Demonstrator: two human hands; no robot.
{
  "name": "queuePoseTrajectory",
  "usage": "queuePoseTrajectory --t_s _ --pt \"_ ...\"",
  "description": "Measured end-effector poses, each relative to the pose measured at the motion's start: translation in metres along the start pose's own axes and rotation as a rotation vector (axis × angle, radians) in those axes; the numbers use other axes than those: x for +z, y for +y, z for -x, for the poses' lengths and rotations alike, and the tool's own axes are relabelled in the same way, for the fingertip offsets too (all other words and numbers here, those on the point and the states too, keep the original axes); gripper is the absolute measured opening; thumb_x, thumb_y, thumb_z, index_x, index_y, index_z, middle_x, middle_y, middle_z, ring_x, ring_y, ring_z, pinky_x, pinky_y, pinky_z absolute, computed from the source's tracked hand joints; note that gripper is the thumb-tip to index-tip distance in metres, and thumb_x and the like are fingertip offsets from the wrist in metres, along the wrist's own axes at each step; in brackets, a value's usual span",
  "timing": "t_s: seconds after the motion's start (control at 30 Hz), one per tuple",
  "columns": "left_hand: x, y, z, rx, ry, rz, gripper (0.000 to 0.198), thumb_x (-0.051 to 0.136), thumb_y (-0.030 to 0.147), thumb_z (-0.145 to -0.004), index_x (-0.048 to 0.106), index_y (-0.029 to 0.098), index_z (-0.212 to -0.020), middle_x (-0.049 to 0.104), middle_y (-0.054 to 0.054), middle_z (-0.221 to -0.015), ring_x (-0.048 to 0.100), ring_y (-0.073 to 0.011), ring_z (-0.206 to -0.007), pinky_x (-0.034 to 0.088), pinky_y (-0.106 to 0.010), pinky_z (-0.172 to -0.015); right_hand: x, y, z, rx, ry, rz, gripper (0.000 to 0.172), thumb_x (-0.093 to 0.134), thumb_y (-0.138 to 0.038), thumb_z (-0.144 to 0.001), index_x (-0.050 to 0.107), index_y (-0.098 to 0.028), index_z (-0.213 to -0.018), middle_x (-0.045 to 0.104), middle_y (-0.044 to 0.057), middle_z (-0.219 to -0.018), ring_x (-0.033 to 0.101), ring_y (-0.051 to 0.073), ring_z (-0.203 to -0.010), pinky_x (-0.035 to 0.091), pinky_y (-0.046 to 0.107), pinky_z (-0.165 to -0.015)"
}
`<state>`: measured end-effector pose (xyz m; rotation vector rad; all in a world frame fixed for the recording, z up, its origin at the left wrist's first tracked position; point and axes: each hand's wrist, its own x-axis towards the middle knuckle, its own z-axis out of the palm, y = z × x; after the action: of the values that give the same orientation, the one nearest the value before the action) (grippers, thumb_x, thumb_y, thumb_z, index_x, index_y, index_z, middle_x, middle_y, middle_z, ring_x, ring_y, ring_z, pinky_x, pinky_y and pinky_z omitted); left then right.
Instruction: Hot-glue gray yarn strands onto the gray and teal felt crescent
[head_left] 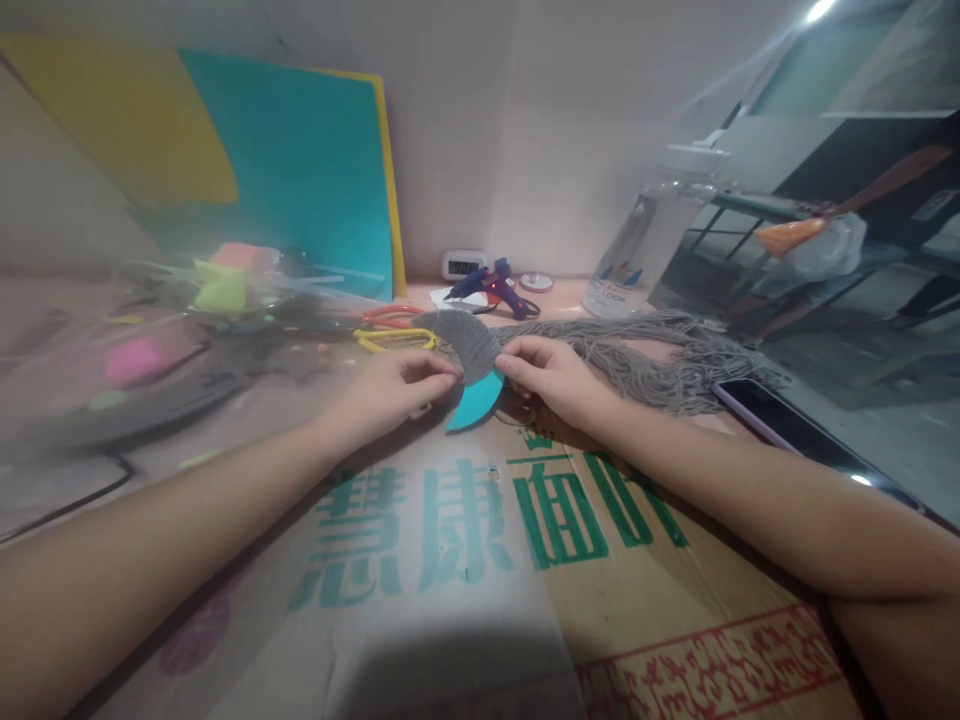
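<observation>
Here, one crescent (478,358), two hands (391,392) (551,380).

Your low lane: over flat cardboard (472,610), between your forearms (225,520). Crescent piece (472,350) spans gap between your left hand (397,387) and right hand (559,380). Straight ahead, coloured handles (390,349) and glue gun (499,290) block you. Right: grey cord heap (664,375), tall bottle (637,245) behind, phone (795,430) near forearm. Left: blurred clutter (135,360).
</observation>
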<state>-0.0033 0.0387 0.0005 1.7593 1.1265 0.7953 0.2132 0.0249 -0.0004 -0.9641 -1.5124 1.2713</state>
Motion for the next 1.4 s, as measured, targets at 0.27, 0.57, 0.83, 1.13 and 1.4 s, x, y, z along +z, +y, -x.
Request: queuePoseTrajectory --t_s 0.27,0.57,0.83,1.13,1.4 --pt "-0.0007 -0.0006 -0.0007 -0.019 -0.006 -0.058 0.024 0.053 0.025 -0.078 0.074 0.019 -0.089 0.069 -0.001 -0.077 0.059 -0.0150 -0.067 0.045 -0.025 -0.059 -0.0003 0.0007 -0.0006 -0.007 0.000 0.010 0.026 0.067 -0.039 -0.082 0.054 -0.018 -0.073 0.041 -0.009 -0.052 0.039 0.006 -0.042 0.031 0.021 -0.042" --pt "0.0029 0.0053 0.0033 -0.004 -0.001 -0.023 0.025 0.062 0.042 -0.079 0.066 0.017 -0.077 0.064 0.001 -0.066 0.055 -0.0119 -0.057 0.040 -0.023 -0.053 -0.0010 0.0019 -0.0010 -0.019 -0.003 0.010 0.026 0.068 -0.037 -0.082 0.055 -0.017 -0.073 0.042 -0.008 -0.052 0.039 0.006 -0.043 0.032 0.020 -0.042" --pt "0.0010 -0.0006 0.0000 0.014 0.010 -0.071 0.014 0.060 0.027 -0.076 0.069 0.019 -0.082 0.068 0.001 -0.073 0.058 -0.0129 -0.061 0.043 -0.023 -0.056 0.0000 0.0013 -0.0005 -0.025 -0.005 0.013 0.025 0.067 -0.038 -0.082 0.055 -0.018 -0.074 0.041 -0.009 -0.051 0.039 0.006 -0.043 0.032 0.021 -0.042" --pt "0.0002 0.0002 0.0003 0.018 -0.019 -0.074 0.024 0.063 0.041 -0.078 0.073 0.019 -0.078 0.069 -0.001 -0.077 0.058 -0.0142 -0.065 0.041 -0.025 -0.058 -0.0005 -0.0012 0.0000 -0.041 -0.005 0.124 0.026 0.066 -0.039 -0.082 0.056 -0.017 -0.072 0.043 -0.007 -0.052 0.041 0.007 -0.047 0.034 0.022 -0.045" --pt "0.0005 -0.0018 -0.0001 -0.008 -0.009 -0.041 0.035 0.064 0.052 -0.079 0.063 0.017 -0.071 0.064 0.000 -0.067 0.054 -0.0128 -0.060 0.039 -0.024 -0.056 -0.0002 -0.0007 -0.0002 -0.020 0.026 0.067 0.025 0.065 -0.038 -0.083 0.056 -0.018 -0.073 0.042 -0.008 -0.052 0.039 0.007 -0.045 0.032 0.021 -0.044"
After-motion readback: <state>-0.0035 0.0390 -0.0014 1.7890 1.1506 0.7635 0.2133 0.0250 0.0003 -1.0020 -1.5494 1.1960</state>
